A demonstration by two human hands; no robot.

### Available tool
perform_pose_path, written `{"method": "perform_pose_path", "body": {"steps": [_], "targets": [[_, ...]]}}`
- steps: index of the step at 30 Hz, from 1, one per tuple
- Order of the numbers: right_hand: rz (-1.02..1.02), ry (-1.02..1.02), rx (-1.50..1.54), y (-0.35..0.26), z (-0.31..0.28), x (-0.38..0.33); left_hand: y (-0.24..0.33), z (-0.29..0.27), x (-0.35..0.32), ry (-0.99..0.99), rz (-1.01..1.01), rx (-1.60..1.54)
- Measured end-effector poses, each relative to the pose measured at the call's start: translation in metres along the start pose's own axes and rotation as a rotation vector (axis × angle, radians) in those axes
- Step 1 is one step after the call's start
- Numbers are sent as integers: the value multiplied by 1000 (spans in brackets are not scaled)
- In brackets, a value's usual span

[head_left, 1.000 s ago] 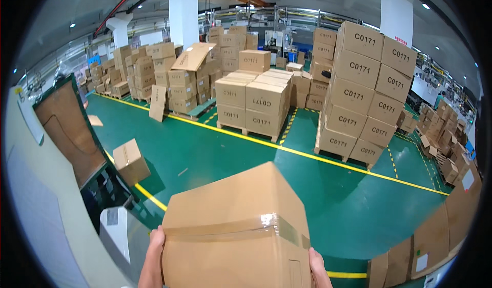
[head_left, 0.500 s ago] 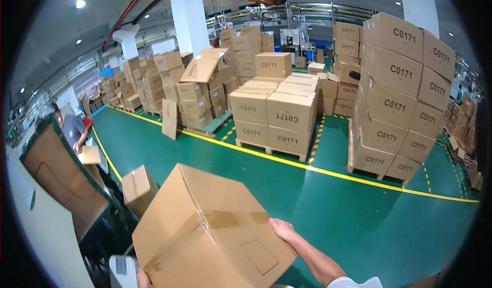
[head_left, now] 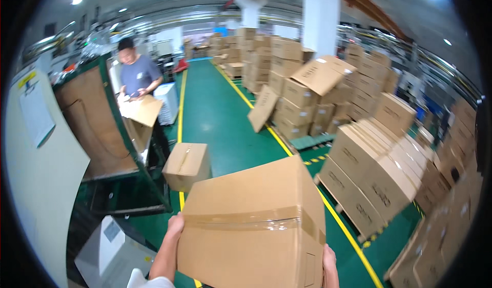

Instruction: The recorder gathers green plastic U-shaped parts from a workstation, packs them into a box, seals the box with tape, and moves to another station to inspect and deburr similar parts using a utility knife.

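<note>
Clasps a carton (head_left: 248, 239), apparently sealed with tape (head_left: 230, 219) but not yet set down, between hands (head_left: 175, 225) wide apart.

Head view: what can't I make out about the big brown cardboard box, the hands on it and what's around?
All in the head view:
- Large brown taped cardboard box: contents and underside, hidden by its own walls.
- Bare left hand: some fingers, hidden by the box.
- Bare right hand: most of its forearm, cut off by the lower edge.
- Stacked brown cardboard cartons: printing, blurred.
- Co-worker in a blue-grey shirt: anything held, too small and blurred.
</note>
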State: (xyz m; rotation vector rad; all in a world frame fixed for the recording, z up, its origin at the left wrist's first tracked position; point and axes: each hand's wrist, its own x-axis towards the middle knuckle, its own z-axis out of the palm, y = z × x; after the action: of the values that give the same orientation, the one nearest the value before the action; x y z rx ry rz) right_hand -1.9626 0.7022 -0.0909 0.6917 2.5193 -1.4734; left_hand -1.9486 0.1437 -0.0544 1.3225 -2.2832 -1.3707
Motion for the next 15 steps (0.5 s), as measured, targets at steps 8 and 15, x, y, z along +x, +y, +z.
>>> {"method": "perform_pose_path", "body": {"steps": [8, 15], "targets": [[-177, -358, 604, -115, -33, 255, 131, 125, 35, 180, -94, 107], [-251, -376, 464, -188, -53, 423, 219, 217, 70, 193, -130, 5]]}}
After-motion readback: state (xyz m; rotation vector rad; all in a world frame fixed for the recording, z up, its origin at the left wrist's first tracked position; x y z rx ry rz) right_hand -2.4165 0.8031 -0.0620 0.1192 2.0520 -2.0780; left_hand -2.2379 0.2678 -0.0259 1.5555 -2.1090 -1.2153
